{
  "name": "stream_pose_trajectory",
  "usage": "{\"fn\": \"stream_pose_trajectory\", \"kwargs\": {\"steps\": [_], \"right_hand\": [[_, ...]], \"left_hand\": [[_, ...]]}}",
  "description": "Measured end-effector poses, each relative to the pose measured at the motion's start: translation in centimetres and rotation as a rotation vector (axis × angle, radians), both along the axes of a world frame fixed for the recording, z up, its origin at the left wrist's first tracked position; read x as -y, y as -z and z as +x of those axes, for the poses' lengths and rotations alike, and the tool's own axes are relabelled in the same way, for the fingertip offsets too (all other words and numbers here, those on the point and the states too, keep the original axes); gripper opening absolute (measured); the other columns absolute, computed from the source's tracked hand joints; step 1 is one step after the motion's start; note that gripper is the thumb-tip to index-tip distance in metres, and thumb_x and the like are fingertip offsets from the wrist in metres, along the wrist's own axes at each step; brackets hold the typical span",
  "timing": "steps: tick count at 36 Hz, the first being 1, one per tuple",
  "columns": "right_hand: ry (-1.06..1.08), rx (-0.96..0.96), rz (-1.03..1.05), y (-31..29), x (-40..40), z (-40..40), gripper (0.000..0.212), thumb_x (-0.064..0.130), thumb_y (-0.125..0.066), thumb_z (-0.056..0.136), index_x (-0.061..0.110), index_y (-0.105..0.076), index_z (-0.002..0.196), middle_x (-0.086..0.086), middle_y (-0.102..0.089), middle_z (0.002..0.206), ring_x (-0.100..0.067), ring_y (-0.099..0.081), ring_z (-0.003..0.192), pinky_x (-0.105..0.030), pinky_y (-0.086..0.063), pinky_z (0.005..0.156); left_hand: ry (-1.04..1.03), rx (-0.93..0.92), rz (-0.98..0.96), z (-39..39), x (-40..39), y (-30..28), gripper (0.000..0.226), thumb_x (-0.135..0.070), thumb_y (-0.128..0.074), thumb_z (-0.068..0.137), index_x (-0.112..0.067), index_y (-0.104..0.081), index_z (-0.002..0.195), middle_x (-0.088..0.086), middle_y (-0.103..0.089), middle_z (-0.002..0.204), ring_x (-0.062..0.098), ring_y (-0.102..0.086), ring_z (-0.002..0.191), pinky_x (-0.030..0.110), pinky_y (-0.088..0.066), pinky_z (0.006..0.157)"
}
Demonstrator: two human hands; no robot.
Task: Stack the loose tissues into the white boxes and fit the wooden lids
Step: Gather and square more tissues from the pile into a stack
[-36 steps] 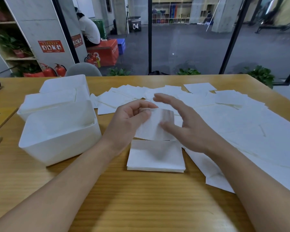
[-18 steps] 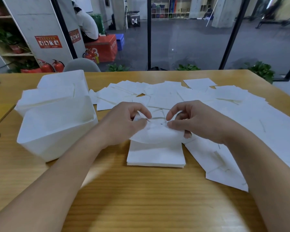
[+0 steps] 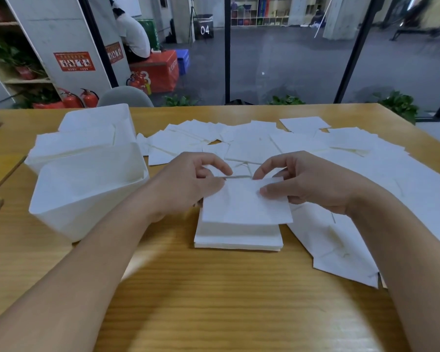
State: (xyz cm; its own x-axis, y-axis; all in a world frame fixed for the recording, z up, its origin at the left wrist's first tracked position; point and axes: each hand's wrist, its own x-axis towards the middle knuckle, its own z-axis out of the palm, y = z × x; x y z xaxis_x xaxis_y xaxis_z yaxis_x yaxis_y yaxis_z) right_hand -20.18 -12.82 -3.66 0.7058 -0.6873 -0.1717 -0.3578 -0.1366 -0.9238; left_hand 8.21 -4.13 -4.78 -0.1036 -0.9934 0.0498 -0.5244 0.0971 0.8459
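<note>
on the wooden tabletop [image 3: 214, 288], loose tissues [image 3: 366, 174] lay scattered. the left hand [image 3: 188, 184] and right hand [image 3: 310, 184] each pinched a far corner of one tissue [image 3: 244, 207] over the stack [image 3: 238, 240], beside the empty box [image 3: 87, 194]. thin and limp, it likely handles best by its corners.

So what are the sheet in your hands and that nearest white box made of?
The sheet looks like soft matte tissue paper: thin, faintly creased. The box seems smooth white plastic with slightly translucent walls, though stiff card can't be ruled out.
</note>
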Motion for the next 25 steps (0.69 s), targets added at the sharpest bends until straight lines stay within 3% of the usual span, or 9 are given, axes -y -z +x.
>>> {"fn": "stream_pose_trajectory", "kwargs": {"steps": [3, 7, 12, 15, 17, 19, 22, 25], "right_hand": [[-0.003, -0.099, -0.059, 0.6, -0.3, 0.2, 0.021, 0.026, -0.091, 0.088, 0.027, -0.081, 0.107, 0.003, -0.055, 0.065, -0.012, -0.049, 0.057, -0.019, -0.045, 0.056], [-0.003, -0.188, -0.131, 0.9, -0.5, 0.6, 0.021, 0.029, -0.091, 0.087, 0.029, -0.078, 0.104, 0.005, -0.060, 0.062, -0.012, -0.055, 0.053, -0.015, -0.045, 0.054], [-0.014, -0.277, -0.205, 1.1, -0.6, 0.7, 0.024, 0.034, -0.091, 0.085, 0.033, -0.075, 0.104, 0.005, -0.066, 0.063, -0.011, -0.058, 0.053, -0.016, -0.042, 0.050], [-0.036, -0.318, -0.237, 1.1, -0.7, 0.9, 0.026, 0.035, -0.091, 0.085, 0.035, -0.075, 0.105, 0.001, -0.072, 0.066, -0.007, -0.059, 0.052, -0.012, -0.040, 0.048], [-0.040, -0.337, -0.250, 1.0, -0.7, 0.8, 0.028, 0.042, -0.091, 0.085, 0.037, -0.074, 0.107, 0.001, -0.072, 0.066, -0.005, -0.059, 0.055, -0.013, -0.041, 0.051], [-0.035, -0.346, -0.275, 1.0, -0.6, 0.7, 0.030, 0.054, -0.088, 0.085, 0.040, -0.074, 0.107, 0.001, -0.071, 0.066, -0.006, -0.060, 0.058, -0.023, -0.044, 0.062], [0.067, -0.291, -0.319, 1.2, -0.1, 0.5, 0.028, 0.064, -0.083, 0.085, 0.040, -0.076, 0.099, 0.000, -0.070, 0.063, -0.011, -0.058, 0.057, -0.037, -0.048, 0.068], [0.252, -0.223, -0.498, 2.1, 0.7, 1.0, 0.019, 0.056, -0.080, 0.091, 0.037, -0.078, 0.089, 0.006, -0.073, 0.068, -0.005, -0.056, 0.053, -0.030, -0.044, 0.060]], "left_hand": [[0.059, 0.195, 0.073, 0.2, -0.1, 0.4, 0.021, -0.029, -0.068, 0.100, -0.046, -0.073, 0.111, -0.004, -0.066, 0.065, 0.009, -0.061, 0.062, 0.034, -0.046, 0.069], [0.035, 0.375, 0.077, 0.0, 0.0, 0.6, 0.020, -0.035, -0.068, 0.100, -0.053, -0.068, 0.109, -0.023, -0.069, 0.074, 0.000, -0.060, 0.068, 0.033, -0.048, 0.071], [0.070, 0.409, 0.084, 0.0, 0.0, 0.7, 0.021, -0.031, -0.067, 0.098, -0.047, -0.067, 0.111, -0.015, -0.059, 0.063, 0.004, -0.053, 0.058, 0.040, -0.051, 0.072], [0.073, 0.426, 0.074, 0.2, 0.2, 0.9, 0.019, -0.031, -0.068, 0.097, -0.046, -0.067, 0.109, -0.014, -0.061, 0.066, 0.003, -0.055, 0.059, 0.034, -0.049, 0.068], [0.072, 0.433, 0.074, 0.3, 0.3, 1.1, 0.018, -0.033, -0.068, 0.096, -0.047, -0.067, 0.107, -0.014, -0.062, 0.068, 0.003, -0.056, 0.060, 0.032, -0.047, 0.067], [0.070, 0.433, 0.077, 0.4, 0.4, 1.3, 0.017, -0.036, -0.068, 0.095, -0.048, -0.067, 0.107, -0.014, -0.064, 0.071, 0.003, -0.057, 0.062, 0.031, -0.046, 0.068], [0.086, 0.423, 0.071, 0.6, 0.4, 1.2, 0.015, -0.036, -0.069, 0.096, -0.048, -0.068, 0.106, -0.011, -0.068, 0.076, 0.003, -0.059, 0.064, 0.031, -0.047, 0.068], [0.124, 0.379, 0.077, 0.7, 0.4, 1.0, 0.012, -0.034, -0.071, 0.100, -0.045, -0.071, 0.105, -0.006, -0.069, 0.079, 0.002, -0.057, 0.063, 0.030, -0.047, 0.067]]}}
